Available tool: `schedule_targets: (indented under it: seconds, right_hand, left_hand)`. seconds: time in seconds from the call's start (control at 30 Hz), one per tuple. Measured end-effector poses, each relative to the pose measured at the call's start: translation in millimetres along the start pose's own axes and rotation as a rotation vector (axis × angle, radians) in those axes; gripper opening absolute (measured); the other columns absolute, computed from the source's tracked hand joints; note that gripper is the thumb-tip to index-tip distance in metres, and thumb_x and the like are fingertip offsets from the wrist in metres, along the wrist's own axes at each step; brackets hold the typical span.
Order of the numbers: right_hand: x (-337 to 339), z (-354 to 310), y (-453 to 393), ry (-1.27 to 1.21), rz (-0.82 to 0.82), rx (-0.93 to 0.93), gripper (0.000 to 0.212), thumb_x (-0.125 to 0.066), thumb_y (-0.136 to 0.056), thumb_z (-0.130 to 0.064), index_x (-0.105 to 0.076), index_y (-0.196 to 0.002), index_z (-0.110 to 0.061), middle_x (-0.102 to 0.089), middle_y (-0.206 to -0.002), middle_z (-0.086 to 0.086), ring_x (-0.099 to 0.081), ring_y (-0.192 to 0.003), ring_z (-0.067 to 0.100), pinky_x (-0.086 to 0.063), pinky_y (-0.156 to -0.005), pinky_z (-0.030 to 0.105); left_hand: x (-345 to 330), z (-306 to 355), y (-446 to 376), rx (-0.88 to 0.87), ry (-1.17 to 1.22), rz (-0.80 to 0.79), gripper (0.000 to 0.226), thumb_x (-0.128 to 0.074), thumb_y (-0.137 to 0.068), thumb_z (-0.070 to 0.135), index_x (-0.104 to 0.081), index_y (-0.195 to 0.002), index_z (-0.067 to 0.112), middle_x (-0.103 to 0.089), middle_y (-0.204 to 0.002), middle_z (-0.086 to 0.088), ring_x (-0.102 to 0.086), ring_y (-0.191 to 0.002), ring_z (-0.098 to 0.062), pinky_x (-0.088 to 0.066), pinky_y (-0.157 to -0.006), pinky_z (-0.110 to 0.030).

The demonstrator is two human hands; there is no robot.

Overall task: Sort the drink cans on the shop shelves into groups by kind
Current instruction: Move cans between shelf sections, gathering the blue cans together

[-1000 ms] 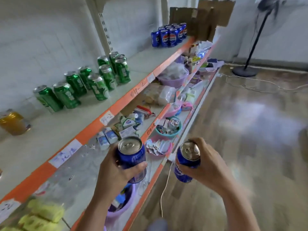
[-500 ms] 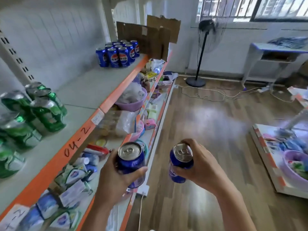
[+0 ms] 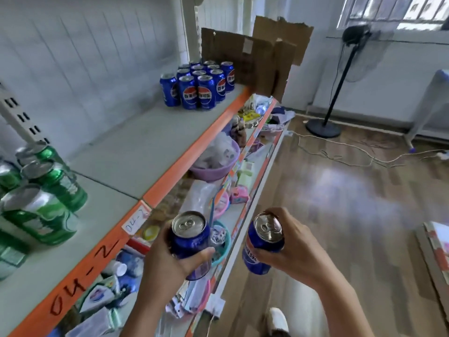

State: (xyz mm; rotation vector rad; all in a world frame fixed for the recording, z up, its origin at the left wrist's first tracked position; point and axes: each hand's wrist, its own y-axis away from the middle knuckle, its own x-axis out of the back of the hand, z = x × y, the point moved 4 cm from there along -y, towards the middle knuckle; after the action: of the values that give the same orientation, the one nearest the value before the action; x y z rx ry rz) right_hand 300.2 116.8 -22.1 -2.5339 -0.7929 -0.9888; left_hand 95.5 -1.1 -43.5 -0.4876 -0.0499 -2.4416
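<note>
My left hand (image 3: 167, 260) grips an upright blue cola can (image 3: 190, 235) in front of the shelf's orange edge. My right hand (image 3: 295, 251) grips a second blue cola can (image 3: 263, 244), tilted slightly, out over the floor. A cluster of several matching blue cola cans (image 3: 199, 86) stands at the far end of the top shelf (image 3: 136, 152). Several green cans (image 3: 43, 190) stand at the shelf's near left, partly cut off by the frame.
Brown cardboard (image 3: 257, 57) stands behind the blue cluster. Lower shelves hold a purple bowl (image 3: 216, 164), packets and small goods. A pedestal fan (image 3: 340, 93) and loose cables (image 3: 345, 152) are on the wooden floor. My white shoe (image 3: 278, 319) shows below.
The view has moved along the shelf toward the blue cluster, which is now nearer. The green cans have slid to the left edge. Both hands still hold their cans.
</note>
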Motion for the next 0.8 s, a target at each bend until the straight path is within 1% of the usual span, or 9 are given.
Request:
schedule_targets:
  seconds: [0.1, 0.17, 0.27, 0.4, 0.53, 0.63, 0.7, 0.73, 0.8]
  right_hand:
    - [14.0, 20.0, -44.8, -0.019, -0.056, 0.056, 0.056, -0.078, -0.063, -0.04, -0.041, -0.105, -0.04, -0.06, -0.1, -0.015, -0.056, -0.093, 0.008, -0.048, -0.079, 0.027]
    - [30.7, 36.7, -75.4, -0.027, -0.084, 0.084, 0.057, -0.08, -0.063, -0.037, -0.041, -0.105, -0.039, -0.06, -0.099, -0.013, -0.058, -0.091, 0.008, -0.049, -0.078, 0.027]
    - [65.0, 63.8, -119.6, -0.009, -0.088, 0.111, 0.057, -0.081, -0.063, -0.035, -0.042, -0.105, -0.038, -0.061, -0.097, -0.012, -0.058, -0.09, 0.009, -0.049, -0.076, 0.026]
    - [109.5, 94.2, -172.4, -0.022, -0.051, 0.141, 0.053, -0.081, -0.063, -0.033, -0.041, -0.096, -0.042, -0.059, -0.095, -0.018, -0.057, -0.089, 0.003, -0.047, -0.071, 0.023]
    - [120.5, 114.0, -213.1, -0.089, -0.06, 0.134, 0.051, -0.081, -0.06, -0.035, -0.042, -0.092, -0.042, -0.059, -0.092, -0.023, -0.055, -0.09, -0.003, -0.042, -0.066, 0.015]
    - [106.5, 117.3, -245.0, -0.115, -0.101, 0.143, 0.052, -0.071, -0.051, -0.049, -0.041, -0.094, -0.044, -0.059, -0.095, -0.019, -0.056, -0.091, -0.003, -0.042, -0.067, 0.014]
    - [92.1, 109.3, -270.6, -0.117, -0.144, 0.188, 0.055, -0.076, -0.055, -0.045, -0.042, -0.099, -0.041, -0.059, -0.098, -0.019, -0.056, -0.092, 0.002, -0.043, -0.069, 0.016]
    - [84.5, 102.8, -285.0, -0.112, -0.16, 0.219, 0.057, -0.08, -0.059, -0.039, -0.043, -0.102, -0.039, -0.058, -0.1, -0.018, -0.056, -0.092, 0.004, -0.044, -0.071, 0.017]
    - [71.9, 84.7, -314.7, -0.104, -0.176, 0.287, 0.058, -0.082, -0.063, -0.033, -0.044, -0.107, -0.034, -0.057, -0.102, -0.015, -0.055, -0.093, 0.008, -0.046, -0.072, 0.021]
  left_hand:
    - [-21.2, -0.4, -34.0, 0.003, -0.029, 0.097, 0.076, -0.076, -0.031, 0.062, -0.057, -0.098, 0.032, -0.066, -0.096, 0.015, -0.061, -0.089, 0.003, -0.046, -0.074, -0.019]
    - [-43.4, 3.2, -57.4, 0.014, -0.005, 0.143, 0.077, -0.077, -0.032, 0.06, -0.058, -0.101, 0.029, -0.067, -0.097, 0.011, -0.062, -0.089, -0.001, -0.048, -0.075, -0.022]
    - [-79.1, 21.0, -91.6, 0.01, 0.007, 0.203, 0.071, -0.076, -0.032, 0.059, -0.054, -0.095, 0.035, -0.064, -0.096, 0.015, -0.06, -0.087, 0.006, -0.044, -0.071, -0.012]
    - [-114.8, 50.6, -133.2, -0.011, 0.019, 0.301, 0.076, -0.074, -0.033, 0.06, -0.056, -0.1, 0.03, -0.064, -0.097, 0.016, -0.057, -0.087, 0.013, -0.042, -0.068, -0.003]
    - [-122.3, 57.9, -159.8, 0.012, 0.006, 0.4, 0.069, -0.074, -0.034, 0.059, -0.053, -0.095, 0.035, -0.063, -0.098, 0.012, -0.059, -0.091, 0.001, -0.046, -0.075, -0.017]
    - [-108.7, 47.6, -182.5, 0.036, 0.008, 0.499, 0.069, -0.079, -0.035, 0.054, -0.054, -0.097, 0.038, -0.063, -0.105, 0.002, -0.061, -0.098, -0.019, -0.05, -0.082, -0.037]
    - [-95.9, 41.2, -200.8, 0.037, 0.018, 0.557, 0.07, -0.081, -0.035, 0.052, -0.054, -0.098, 0.039, -0.062, -0.109, -0.001, -0.06, -0.1, -0.023, -0.05, -0.086, -0.048]
    - [-89.7, 39.2, -210.8, 0.033, 0.03, 0.582, 0.072, -0.082, -0.035, 0.052, -0.055, -0.1, 0.038, -0.061, -0.11, -0.002, -0.06, -0.099, -0.023, -0.05, -0.087, -0.049]
    - [-78.3, 38.0, -230.9, 0.019, 0.057, 0.633, 0.074, -0.081, -0.035, 0.052, -0.056, -0.102, 0.035, -0.059, -0.113, -0.003, -0.06, -0.099, -0.019, -0.052, -0.085, -0.043]
